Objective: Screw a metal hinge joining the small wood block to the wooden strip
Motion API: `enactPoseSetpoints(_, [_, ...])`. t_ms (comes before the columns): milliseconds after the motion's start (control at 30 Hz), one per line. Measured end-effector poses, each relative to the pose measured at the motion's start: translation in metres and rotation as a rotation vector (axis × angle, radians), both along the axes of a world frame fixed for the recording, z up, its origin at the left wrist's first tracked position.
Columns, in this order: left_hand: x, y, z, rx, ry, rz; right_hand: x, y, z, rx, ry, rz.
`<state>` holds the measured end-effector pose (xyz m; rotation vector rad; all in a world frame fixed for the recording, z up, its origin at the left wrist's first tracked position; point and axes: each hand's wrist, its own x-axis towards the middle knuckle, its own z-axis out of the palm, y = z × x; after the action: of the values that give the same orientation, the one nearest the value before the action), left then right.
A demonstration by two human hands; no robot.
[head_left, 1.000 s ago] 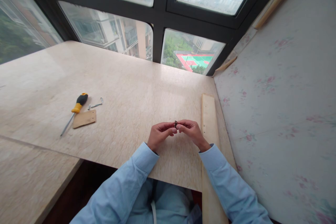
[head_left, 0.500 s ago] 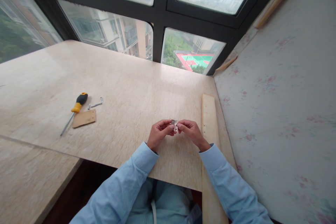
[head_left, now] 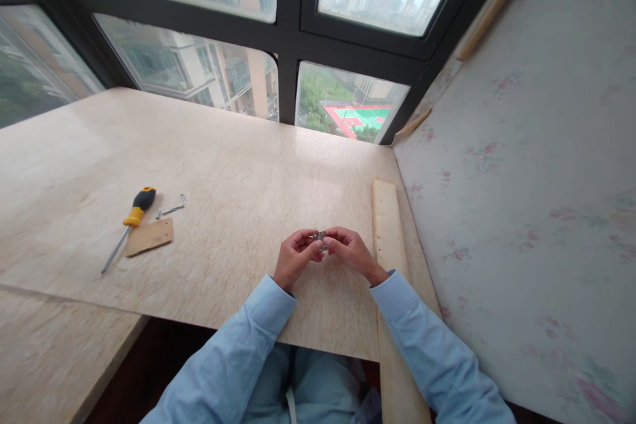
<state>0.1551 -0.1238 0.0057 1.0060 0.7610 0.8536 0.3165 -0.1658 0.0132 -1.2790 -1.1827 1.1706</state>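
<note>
Between my two hands is a small shiny metal hinge (head_left: 320,238), held above the stone-topped counter. My left hand (head_left: 297,255) pinches its left side with thumb and fingers. On the other side my right hand (head_left: 350,250) grips it the same way, the fingertips of both hands nearly meeting. Fingers cover part of the hinge. Off to the left lie a screwdriver (head_left: 139,207) with a black and yellow handle, a small thin wooden piece (head_left: 150,237) with holes, and several screws (head_left: 173,209).
A long wooden board (head_left: 386,218) with small holes runs along the counter's right side, under my right forearm. Beyond it rises a flowered wall (head_left: 497,212). Dark-framed windows (head_left: 288,46) close off the back. The counter (head_left: 223,172) has its front edge near my lap.
The camera view has shifted slightly, so the scene sits further left. My fingers have moved a little on the hinge, which now appears turned; both hands still hold it.
</note>
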Motion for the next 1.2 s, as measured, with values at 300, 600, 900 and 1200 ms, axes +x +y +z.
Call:
enactPoseSetpoints(300, [0.0,-0.001,0.002,-0.027,0.084,0.013,0.007,-0.002,0.002,-0.057,-0.059,0.083])
enactPoseSetpoints(600, [0.012,-0.003,0.004,-0.02,0.126,-0.055,0.034,-0.053,0.034,0.025,-0.531,0.008])
enactPoseSetpoints(900, [0.09,-0.005,0.024,-0.074,0.147,-0.37,0.087,-0.078,0.026,0.139,-0.818,-0.216])
enactPoseSetpoints(1200, [0.132,-0.007,0.005,-0.156,0.202,-0.404,0.115,-0.074,-0.007,0.088,-0.887,-0.299])
